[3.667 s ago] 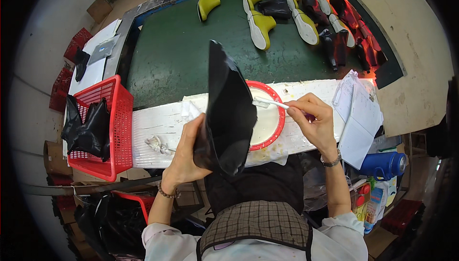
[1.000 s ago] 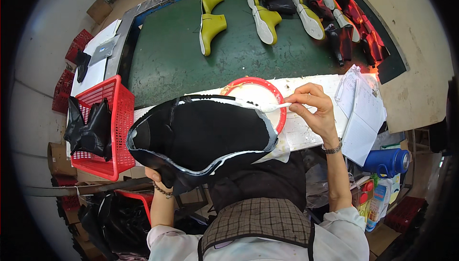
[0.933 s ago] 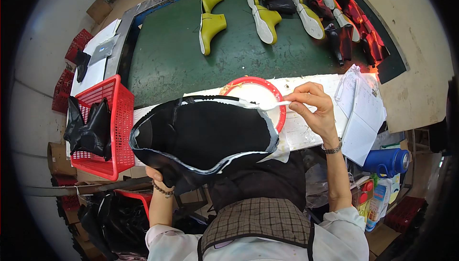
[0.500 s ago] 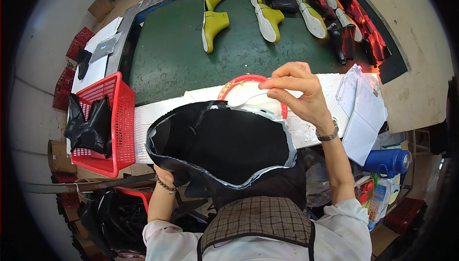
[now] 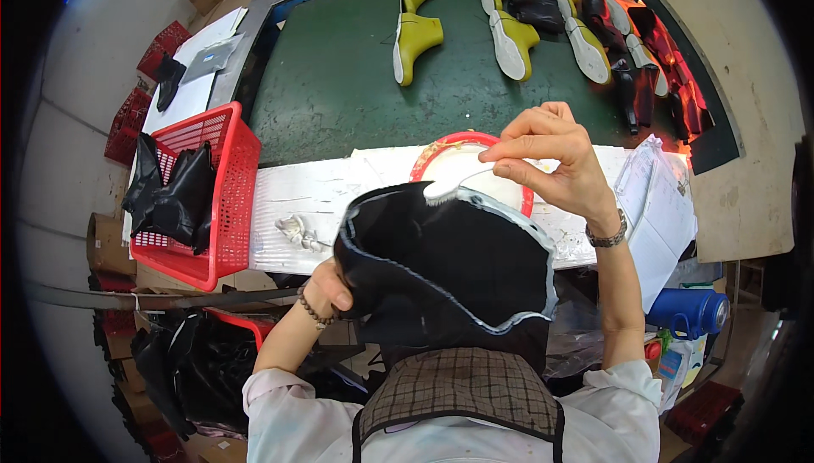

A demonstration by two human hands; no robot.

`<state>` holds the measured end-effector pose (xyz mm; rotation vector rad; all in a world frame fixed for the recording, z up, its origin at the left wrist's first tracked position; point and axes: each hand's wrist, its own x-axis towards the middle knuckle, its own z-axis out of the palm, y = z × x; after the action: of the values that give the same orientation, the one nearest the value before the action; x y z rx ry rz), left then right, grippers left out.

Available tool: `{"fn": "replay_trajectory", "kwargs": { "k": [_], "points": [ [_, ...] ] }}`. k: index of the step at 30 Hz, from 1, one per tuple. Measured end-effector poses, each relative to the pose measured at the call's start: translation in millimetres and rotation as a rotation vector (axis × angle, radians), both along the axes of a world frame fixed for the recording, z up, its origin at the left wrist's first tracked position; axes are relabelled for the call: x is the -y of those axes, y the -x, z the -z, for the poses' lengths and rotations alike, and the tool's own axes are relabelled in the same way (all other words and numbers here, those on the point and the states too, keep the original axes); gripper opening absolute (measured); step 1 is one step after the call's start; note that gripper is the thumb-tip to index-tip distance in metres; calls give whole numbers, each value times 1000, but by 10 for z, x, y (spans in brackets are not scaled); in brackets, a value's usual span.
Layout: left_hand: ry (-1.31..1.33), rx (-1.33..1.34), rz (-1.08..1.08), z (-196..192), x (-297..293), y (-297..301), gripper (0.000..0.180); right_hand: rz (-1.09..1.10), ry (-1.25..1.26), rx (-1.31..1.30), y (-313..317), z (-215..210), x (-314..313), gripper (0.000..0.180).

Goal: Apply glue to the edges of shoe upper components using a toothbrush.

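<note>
From here, the right grip [image 5: 558, 164] pinches a brush [image 5: 443, 191] aimed leftward, seemingly touching the boot [image 5: 475, 268] stretching rightward from the clasping left grip [image 5: 326, 290].

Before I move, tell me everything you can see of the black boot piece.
The black boot piece has a broad matte, cloth-like face bordered by an uneven pale edge, with whitish coating along the upper right. It is held up with that face tilted toward the camera. The left hand grips its left end; the bristles of a white brush appear to meet its upper edge. It partly hides the red-rimmed bowl. Its underside is out of sight.
</note>
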<state>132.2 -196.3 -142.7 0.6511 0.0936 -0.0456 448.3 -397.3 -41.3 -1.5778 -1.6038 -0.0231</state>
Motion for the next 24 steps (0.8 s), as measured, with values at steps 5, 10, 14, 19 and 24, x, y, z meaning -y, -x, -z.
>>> {"fn": "replay_trajectory", "kwargs": {
  "k": [5, 10, 14, 19, 24],
  "points": [
    [171, 17, 188, 74, 115, -164, 103, -138, -11, 70, 34, -10, -286, 16],
    [45, 101, 84, 205, 138, -177, 103, -201, -101, 75, 143, -118, -472, 17],
    [-67, 187, -24, 313, -48, 22, 104, -143, -35, 102, -19, -131, -267, 19],
    [-194, 307, -142, 471, -403, 315, 105, -1, -85, -110, -154, 169, 128, 19],
    [-344, 418, -291, 629, -460, 551, 106, 162, -118, -352, -122, 571, 374, 21]
  ]
}}
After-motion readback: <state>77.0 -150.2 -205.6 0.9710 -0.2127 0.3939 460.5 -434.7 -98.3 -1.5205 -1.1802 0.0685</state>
